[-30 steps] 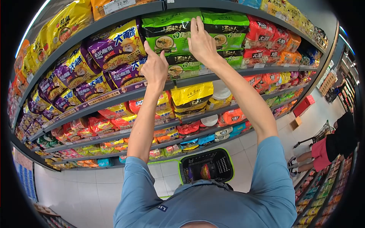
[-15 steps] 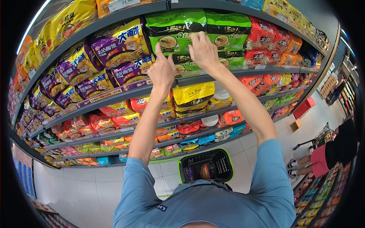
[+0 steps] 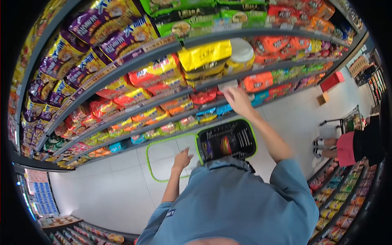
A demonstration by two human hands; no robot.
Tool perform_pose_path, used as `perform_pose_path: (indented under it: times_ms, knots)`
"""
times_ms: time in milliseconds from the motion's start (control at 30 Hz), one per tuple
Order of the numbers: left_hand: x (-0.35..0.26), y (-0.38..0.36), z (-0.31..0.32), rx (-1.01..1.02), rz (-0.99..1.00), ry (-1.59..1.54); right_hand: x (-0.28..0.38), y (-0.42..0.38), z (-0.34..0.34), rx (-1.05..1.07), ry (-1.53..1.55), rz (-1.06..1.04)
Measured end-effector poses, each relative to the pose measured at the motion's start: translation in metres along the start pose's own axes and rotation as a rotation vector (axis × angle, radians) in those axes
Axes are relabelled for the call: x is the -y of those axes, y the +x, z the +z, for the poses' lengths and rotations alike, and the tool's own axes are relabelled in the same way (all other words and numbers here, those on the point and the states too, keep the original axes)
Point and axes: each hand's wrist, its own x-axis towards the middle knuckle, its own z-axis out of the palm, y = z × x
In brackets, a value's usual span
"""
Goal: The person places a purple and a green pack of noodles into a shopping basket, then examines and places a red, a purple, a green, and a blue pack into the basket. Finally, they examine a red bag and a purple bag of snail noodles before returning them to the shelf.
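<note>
My left hand (image 3: 182, 158) is low on the left, beside the shopping basket (image 3: 255, 141), over the green loop handle (image 3: 150, 168) that reaches out across the floor. It holds nothing and has a finger stretched out. My right hand (image 3: 239, 101) is in front of the lower shelves, a little blurred, fingers pointing at a pale round lid (image 3: 228, 84) that it overlaps in this view. Nothing shows in it. Inside the black, green-rimmed basket lie a red-and-yellow pack (image 3: 226, 145) and a dark purple pack (image 3: 209, 148).
Shelves of noodle packs curve across the front: purple ones (image 3: 104, 20) at upper left, green ones (image 3: 241, 16) at the top, a yellow one (image 3: 205, 55) in the middle. On the right a person in pink shorts (image 3: 346, 149) stands near a cart (image 3: 351, 120).
Both hands have left the green noodle packs and dropped down, the left towards the basket, the right to the lower shelves. The view has tilted downward. The green packs remain on their shelf.
</note>
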Motion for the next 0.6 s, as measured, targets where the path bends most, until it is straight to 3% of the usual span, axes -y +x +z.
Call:
perform_pose_path:
  times_ms: [33, 67, 100, 133, 167, 200, 233, 267, 300, 333, 367, 433, 467, 500, 533, 567, 600]
  knots:
    - [0.044, -0.029, 0.046, 0.177, -0.113, 0.081, -0.031, -0.059, 0.020, 0.087, 0.028, 0.212]
    - [0.077, -0.058, 0.080, 0.382, -0.258, 0.132, -0.091, -0.133, 0.049, 0.229, -0.082, 0.290]
    - [0.105, -0.096, 0.108, 0.414, -0.281, 0.078, -0.122, -0.211, 0.065, 0.276, -0.111, 0.358]
    - [0.134, -0.139, 0.139, 0.271, -0.264, -0.072, -0.144, -0.297, 0.077, 0.329, -0.217, 0.425]
    - [0.197, -0.201, 0.208, 0.280, -0.272, -0.068, -0.157, -0.385, 0.082, 0.319, -0.182, 0.660]
    - [0.220, -0.193, 0.239, 0.443, -0.443, -0.428, -0.200, -0.497, 0.095, 0.881, -0.395, 0.883]
    - [0.225, -0.211, 0.241, 0.457, -0.458, -0.422, -0.235, -0.635, 0.126, 0.954, -0.437, 1.099]
    - [0.237, -0.220, 0.245, 0.472, -0.429, -0.311, -0.157, -0.613, 0.073, 0.566, 0.022, 1.634]
    - [0.243, -0.225, 0.242, 0.489, -0.393, -0.197, -0.081, -0.622, 0.005, 0.580, 0.035, 1.656]
    - [0.251, -0.223, 0.242, 0.504, -0.347, -0.085, -0.055, -0.576, 0.031, 0.789, -0.012, 1.981]
    - [0.249, -0.215, 0.237, 0.518, -0.294, 0.021, -0.038, -0.572, 0.037, 0.793, -0.007, 2.001]
    - [0.243, -0.208, 0.226, 0.533, -0.173, 0.221, -0.019, -0.580, 0.036, 0.280, 0.364, 1.931]
    - [0.256, -0.196, 0.233, 0.461, -0.072, 0.344, -0.023, -0.591, 0.047, 0.225, 0.455, 1.894]
    - [0.207, -0.179, 0.164, 0.312, -0.401, -0.343, -0.033, -0.591, 0.062, 0.263, 0.382, 1.892]
    - [0.177, -0.154, 0.138, 0.264, -0.545, -0.613, -0.055, -0.608, 0.084, 0.166, 0.475, 1.919]
    - [0.158, -0.135, 0.119, 0.206, -0.686, -0.881, -0.067, -0.592, 0.094, 0.252, 0.486, 1.938]
    - [0.138, -0.117, 0.091, 0.183, -0.828, -1.070, -0.070, -0.567, 0.101, 0.212, 0.418, 1.771]
